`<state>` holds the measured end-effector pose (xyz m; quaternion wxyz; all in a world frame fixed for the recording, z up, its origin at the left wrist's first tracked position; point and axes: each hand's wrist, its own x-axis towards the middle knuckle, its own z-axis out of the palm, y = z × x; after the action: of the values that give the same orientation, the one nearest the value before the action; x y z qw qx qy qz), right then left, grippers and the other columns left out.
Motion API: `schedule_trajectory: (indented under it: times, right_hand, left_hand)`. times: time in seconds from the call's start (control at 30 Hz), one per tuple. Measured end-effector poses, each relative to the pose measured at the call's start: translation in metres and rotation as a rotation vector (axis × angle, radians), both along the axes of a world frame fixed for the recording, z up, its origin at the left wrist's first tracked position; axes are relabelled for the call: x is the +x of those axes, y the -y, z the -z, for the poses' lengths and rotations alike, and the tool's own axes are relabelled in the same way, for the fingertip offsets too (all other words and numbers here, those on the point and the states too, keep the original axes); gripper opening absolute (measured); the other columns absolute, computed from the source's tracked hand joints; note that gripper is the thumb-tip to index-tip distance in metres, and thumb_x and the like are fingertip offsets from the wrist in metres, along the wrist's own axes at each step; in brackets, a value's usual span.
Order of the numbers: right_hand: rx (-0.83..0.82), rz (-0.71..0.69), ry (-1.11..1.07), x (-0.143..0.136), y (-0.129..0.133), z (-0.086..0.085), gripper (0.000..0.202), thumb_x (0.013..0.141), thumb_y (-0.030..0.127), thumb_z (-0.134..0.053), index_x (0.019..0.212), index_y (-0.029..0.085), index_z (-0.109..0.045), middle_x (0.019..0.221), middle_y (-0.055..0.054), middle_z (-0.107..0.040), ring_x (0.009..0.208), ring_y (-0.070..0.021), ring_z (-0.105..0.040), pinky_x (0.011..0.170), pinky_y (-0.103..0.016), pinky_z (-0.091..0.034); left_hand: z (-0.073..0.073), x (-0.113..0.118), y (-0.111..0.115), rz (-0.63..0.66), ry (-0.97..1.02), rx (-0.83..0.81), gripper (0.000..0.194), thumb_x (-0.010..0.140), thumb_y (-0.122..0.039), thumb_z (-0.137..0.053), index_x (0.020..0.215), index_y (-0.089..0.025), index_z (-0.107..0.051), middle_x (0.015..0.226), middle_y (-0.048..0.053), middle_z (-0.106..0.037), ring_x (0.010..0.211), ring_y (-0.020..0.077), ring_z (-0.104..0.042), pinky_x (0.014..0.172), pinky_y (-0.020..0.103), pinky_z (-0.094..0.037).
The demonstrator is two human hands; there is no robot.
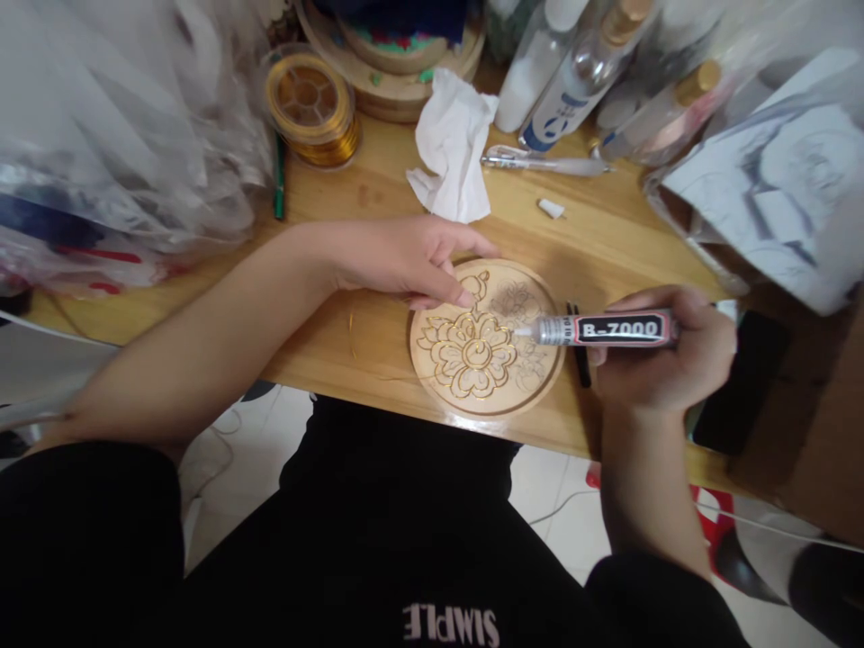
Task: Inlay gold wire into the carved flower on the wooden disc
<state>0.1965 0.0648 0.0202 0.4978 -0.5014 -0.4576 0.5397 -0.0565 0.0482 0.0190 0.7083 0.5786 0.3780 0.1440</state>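
A round wooden plaque (482, 407) lies near the table's front edge, with a flower outlined in gold wire (476, 354) on its left part and pencil-drawn flowers on its right. My left hand (425, 263) rests at its upper left rim, thumb on the wood and index finger stretched along the far edge; the fingers are apart. In my right hand (681, 351), fingers wrapped round it, is a tube of B-7000 glue (617, 329). The tube is held roughly level, its white nozzle pointing left over the plaque, right of the wire flower. Whether the nozzle touches the wood I cannot tell.
Behind the plaque are a crumpled tissue (454, 148), a pen (546, 164) and a small white cap (552, 209). A spool of gold wire (314, 108) stands back left, bottles (571, 81) back right. Black tweezers (579, 346) lie right of the plaque, beside a dark phone (739, 382).
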Motion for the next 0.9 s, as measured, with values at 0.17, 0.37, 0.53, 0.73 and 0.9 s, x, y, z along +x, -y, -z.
schedule_trajectory:
  times: [0.17, 0.37, 0.53, 0.73, 0.9]
  right_hand:
    - [-0.062, 0.049, 0.071, -0.0038, 0.0054, 0.0011, 0.022, 0.061, 0.030, -0.058, 0.043, 0.018, -0.065, 0.039, 0.000, -0.058, 0.022, -0.0115, -0.041, 0.019, -0.023, -0.024]
    - [-0.079, 0.049, 0.080, -0.0039, 0.0074, -0.0004, 0.021, 0.060, 0.029, -0.058, 0.043, 0.019, -0.064, 0.038, 0.001, -0.057, 0.023, -0.0115, -0.042, 0.019, -0.022, -0.025]
    - [-0.081, 0.034, 0.081, -0.0014, 0.0063, 0.0017, 0.021, 0.061, 0.030, -0.059, 0.044, 0.019, -0.065, 0.039, 0.001, -0.058, 0.024, -0.0115, -0.043, 0.020, -0.022, -0.027]
    - [-0.089, 0.027, 0.076, -0.0011, 0.0067, 0.0033, 0.021, 0.060, 0.028, -0.059, 0.042, 0.019, -0.064, 0.040, 0.000, -0.060, 0.024, -0.0116, -0.043, 0.020, -0.023, -0.028]
    - [-0.084, 0.032, 0.070, -0.0013, 0.0074, 0.0032, 0.021, 0.060, 0.027, -0.059, 0.042, 0.018, -0.064, 0.041, 0.000, -0.060, 0.024, -0.0115, -0.043, 0.020, -0.023, -0.028]
  left_hand:
    - [-0.0002, -0.0001, 0.0001, 0.007, -0.023, -0.004, 0.061, 0.091, -0.020, -0.060, 0.148, -0.012, -0.040, 0.051, -0.008, -0.047, 0.043, 0.0071, -0.041, 0.046, 0.019, -0.027]
    - [0.0018, -0.0008, 0.0000, 0.018, -0.029, 0.038, 0.061, 0.090, -0.027, -0.063, 0.147, -0.015, -0.043, 0.051, -0.007, -0.047, 0.042, 0.0076, -0.041, 0.046, 0.020, -0.027]
    - [0.0026, -0.0011, 0.0001, 0.015, -0.020, 0.051, 0.059, 0.091, -0.027, -0.063, 0.145, -0.016, -0.045, 0.052, -0.007, -0.047, 0.043, 0.0070, -0.042, 0.046, 0.019, -0.026]
    - [0.0010, 0.0000, -0.0001, 0.003, -0.017, -0.015, 0.060, 0.090, -0.020, -0.060, 0.146, -0.012, -0.041, 0.051, -0.007, -0.047, 0.043, 0.0074, -0.042, 0.047, 0.019, -0.028]
    - [0.0001, -0.0005, -0.0002, -0.002, -0.025, -0.034, 0.060, 0.090, -0.023, -0.064, 0.146, -0.013, -0.042, 0.051, -0.007, -0.048, 0.043, 0.0076, -0.042, 0.046, 0.019, -0.027]
